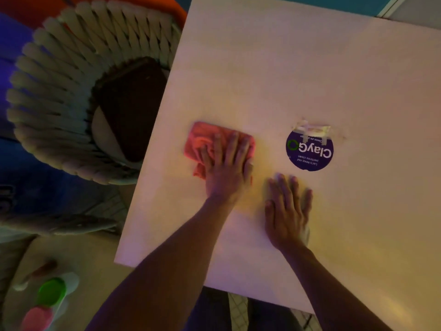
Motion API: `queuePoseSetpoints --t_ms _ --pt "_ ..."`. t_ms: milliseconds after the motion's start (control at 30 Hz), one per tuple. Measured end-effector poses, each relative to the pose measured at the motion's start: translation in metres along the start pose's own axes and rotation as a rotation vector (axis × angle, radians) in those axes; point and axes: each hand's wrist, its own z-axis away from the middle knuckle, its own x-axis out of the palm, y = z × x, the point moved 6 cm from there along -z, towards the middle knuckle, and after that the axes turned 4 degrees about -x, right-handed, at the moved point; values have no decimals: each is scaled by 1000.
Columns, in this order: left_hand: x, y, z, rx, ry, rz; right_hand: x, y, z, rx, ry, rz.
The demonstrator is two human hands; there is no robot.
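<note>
Green-lidded tub (52, 291): nearest me, down on a low pale surface (95, 254) by the person's left side; its lid is on, so I cannot tell what is inside.
Pink-lidded tub (37, 317): touching the green one and closer to me; also capped, contents hidden.
Right hand (286, 211): flat on the table (310, 68), fingers straight and a little spread, holding nothing. Something pale peeks out under its outer edge, too blurred to name.
Left hand (226, 170): palm down on the cloth, fingers straight and pressing, not curled round it.
Cloth (202, 139): pink and rumpled, lying on the tabletop near its left edge, half under the left hand.
Wiping: looks mid-job to me, with the cloth on the left part while the right hand braces.
Next stroke: I'd judge it wants steady downward pressure and a sweep to the right, easing round the sticker so the tape isn't snagged.
Sticker (310, 151): round, purple, just beyond the right hand, held by peeling tape (312, 130) at its far edge.
Chair (47, 91): woven rope back, dark cushion (133, 103), drawn up at the table's left side.
</note>
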Motion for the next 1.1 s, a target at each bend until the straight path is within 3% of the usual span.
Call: queuePoseSetpoints --t_ms 100,267,467,600,700,867,1100 --pt "5 20 53 137 -12 -5 -4 0 2 -8 50 -28" --pt "2 -10 132 221 -84 -8 -4 3 1 10 27 -53" --pt "-23 -73 172 87 -199 -26 -11 -10 0 76 -48 -82" --pt "-53 -96 149 39 -111 98 -25 -43 -3 62 -42 -158" --pt "-71 -110 131 -62 -56 96 -26 -79 0 50 -194 -303" --pt "-68 -117 110 -80 -233 98 -13 -113 2 138 -489 -447" --pt "-60 -117 133 -362 -431 197 -12 -115 1 203 -504 -532"
